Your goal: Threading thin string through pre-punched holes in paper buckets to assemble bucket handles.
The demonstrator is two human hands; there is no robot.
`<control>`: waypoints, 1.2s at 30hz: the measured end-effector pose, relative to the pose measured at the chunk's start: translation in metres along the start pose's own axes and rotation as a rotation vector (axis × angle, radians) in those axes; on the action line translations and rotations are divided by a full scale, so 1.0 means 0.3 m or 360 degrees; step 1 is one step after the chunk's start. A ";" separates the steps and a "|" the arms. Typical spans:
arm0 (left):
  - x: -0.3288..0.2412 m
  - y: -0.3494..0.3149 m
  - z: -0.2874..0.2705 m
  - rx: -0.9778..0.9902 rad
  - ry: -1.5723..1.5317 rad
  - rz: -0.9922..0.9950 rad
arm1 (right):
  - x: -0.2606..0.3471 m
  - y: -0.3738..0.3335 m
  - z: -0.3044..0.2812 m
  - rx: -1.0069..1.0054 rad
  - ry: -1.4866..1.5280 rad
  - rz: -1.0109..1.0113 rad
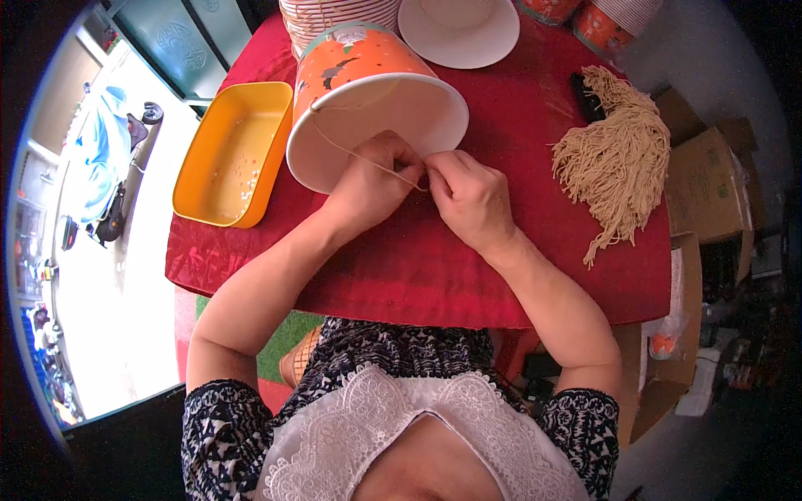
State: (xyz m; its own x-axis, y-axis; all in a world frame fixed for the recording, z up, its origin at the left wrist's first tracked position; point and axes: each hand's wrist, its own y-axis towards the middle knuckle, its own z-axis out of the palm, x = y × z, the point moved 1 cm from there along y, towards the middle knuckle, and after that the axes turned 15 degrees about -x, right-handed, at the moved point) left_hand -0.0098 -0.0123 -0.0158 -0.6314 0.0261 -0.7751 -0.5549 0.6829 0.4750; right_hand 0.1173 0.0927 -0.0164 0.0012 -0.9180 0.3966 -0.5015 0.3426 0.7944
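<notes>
An orange paper bucket (pixel 359 63) with dark bat prints and a white inside lies tipped on the table, its open mouth toward me. A thin beige cord (pixel 334 142) runs from the left side of its rim, across the mouth and over my left hand, to a loop near my fingers. My left hand (pixel 368 188) reaches across the mouth, fingers curled and pinching the cord at the right part of the rim. Against it, my right hand (pixel 474 200) is closed, thumb and forefinger pinched on the cord there. The fingertips partly hide the cord's end.
A yellow plastic tub (pixel 267 179) with small bits inside stands left. Behind the bucket are stacked white-rimmed containers (pixel 338 12) and a white round lid (pixel 472 52). A bundle of beige cords (pixel 618 154) lies right; more orange buckets (pixel 597 33) and cardboard boxes (pixel 710 184) are beyond.
</notes>
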 end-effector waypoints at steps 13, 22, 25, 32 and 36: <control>-0.011 -0.001 0.000 0.0047 -0.0070 -0.0231 | -0.001 -0.004 0.008 0.0021 0.0070 0.0039; -0.027 -0.007 0.004 -0.0049 0.0097 0.0024 | -0.018 0.010 -0.005 0.0267 0.0396 0.0742; -0.035 -0.006 0.004 -0.0061 0.0132 0.0043 | -0.035 0.009 -0.001 0.0280 0.0520 0.0810; -0.009 -0.021 0.013 -0.0106 0.0081 0.0118 | -0.028 0.025 -0.010 0.0285 0.0518 0.0934; -0.028 -0.022 0.016 -0.0050 0.0015 0.0017 | -0.031 0.018 -0.008 0.0273 0.0484 0.0941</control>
State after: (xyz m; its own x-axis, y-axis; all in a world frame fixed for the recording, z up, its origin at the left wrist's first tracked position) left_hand 0.0017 -0.0137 -0.0144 -0.6424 0.0261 -0.7660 -0.5648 0.6594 0.4962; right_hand 0.1167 0.1036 -0.0148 -0.0846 -0.4811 0.8726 -0.6223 0.7094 0.3308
